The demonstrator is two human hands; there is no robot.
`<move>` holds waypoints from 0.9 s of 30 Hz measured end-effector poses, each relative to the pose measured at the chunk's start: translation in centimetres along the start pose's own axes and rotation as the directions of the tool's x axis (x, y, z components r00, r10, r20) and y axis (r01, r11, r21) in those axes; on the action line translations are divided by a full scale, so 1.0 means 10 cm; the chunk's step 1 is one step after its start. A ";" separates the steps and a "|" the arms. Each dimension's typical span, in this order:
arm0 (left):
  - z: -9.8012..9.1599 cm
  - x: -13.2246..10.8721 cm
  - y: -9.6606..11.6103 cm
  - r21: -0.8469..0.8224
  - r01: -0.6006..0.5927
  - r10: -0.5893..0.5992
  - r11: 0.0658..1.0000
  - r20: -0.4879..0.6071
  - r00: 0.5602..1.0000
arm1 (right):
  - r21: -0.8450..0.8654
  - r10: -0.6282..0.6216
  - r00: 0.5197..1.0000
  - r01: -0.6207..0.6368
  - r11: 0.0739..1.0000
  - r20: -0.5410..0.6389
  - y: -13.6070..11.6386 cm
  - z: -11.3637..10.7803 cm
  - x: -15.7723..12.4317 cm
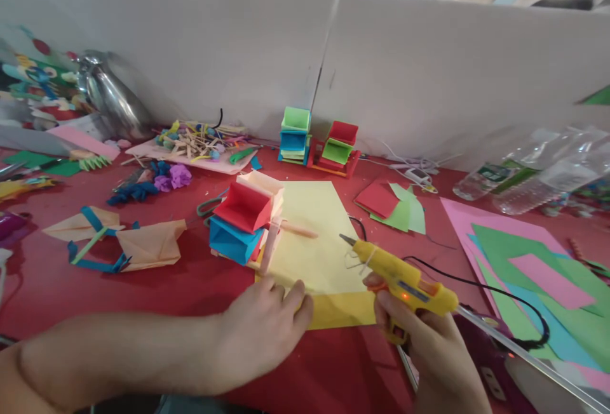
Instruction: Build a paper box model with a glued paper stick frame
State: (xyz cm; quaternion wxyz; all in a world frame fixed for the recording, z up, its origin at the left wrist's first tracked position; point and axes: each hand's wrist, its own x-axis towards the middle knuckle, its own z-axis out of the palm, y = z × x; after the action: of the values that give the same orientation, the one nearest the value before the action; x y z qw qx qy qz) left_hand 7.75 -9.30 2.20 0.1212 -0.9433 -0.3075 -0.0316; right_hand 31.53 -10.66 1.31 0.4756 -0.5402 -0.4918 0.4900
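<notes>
My right hand [419,331] is wrapped round the handle of a yellow hot glue gun [405,274]. An orange light glows on its side, its nozzle points up and left, and a clear glue stick [524,357] juts from its back. My left hand [269,331] has its fingers curled in at the lower edge of a model of folded paper boxes [243,211], red, blue and peach. A pale pink strip [271,246] on the model runs down to the fingertips; what they pinch is hidden. Under both lies a sheet of yellow paper [324,236].
Two small stacks of paper boxes [294,134] stand by the white partition [190,46]. Left are a peach-and-blue paper piece [147,246], craft sticks [190,141] and a steel jug [112,96]. Right are coloured sheets [548,274], plastic bottles [515,160] and a black cord [481,284].
</notes>
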 end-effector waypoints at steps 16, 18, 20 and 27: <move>0.34 -0.13 -0.06 -0.060 0.075 -0.087 0.995 -0.241 0.967 | -0.528 0.179 0.977 -0.094 0.844 0.113 -0.13 0.30 0.19; 0.32 -0.15 -0.03 -0.083 0.090 -0.107 0.992 -0.238 0.965 | -0.499 0.197 0.968 -0.094 0.861 0.158 -0.11 0.33 0.21; 0.30 -0.16 -0.02 -0.095 0.111 -0.131 0.989 -0.235 0.963 | -0.490 0.208 0.951 -0.072 0.869 0.228 -0.08 0.35 0.22; 0.20 -0.12 -0.19 -0.076 0.099 -0.119 0.992 -0.335 0.934 | -0.516 0.313 0.910 -0.136 0.846 0.273 -0.04 0.40 0.23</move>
State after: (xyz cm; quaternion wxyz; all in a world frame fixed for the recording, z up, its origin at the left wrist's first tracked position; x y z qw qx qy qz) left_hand 5.66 -7.99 0.47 0.1432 -0.9082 -0.3329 -0.2092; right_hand 27.63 -8.26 1.26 0.1686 -0.6017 -0.6071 0.4909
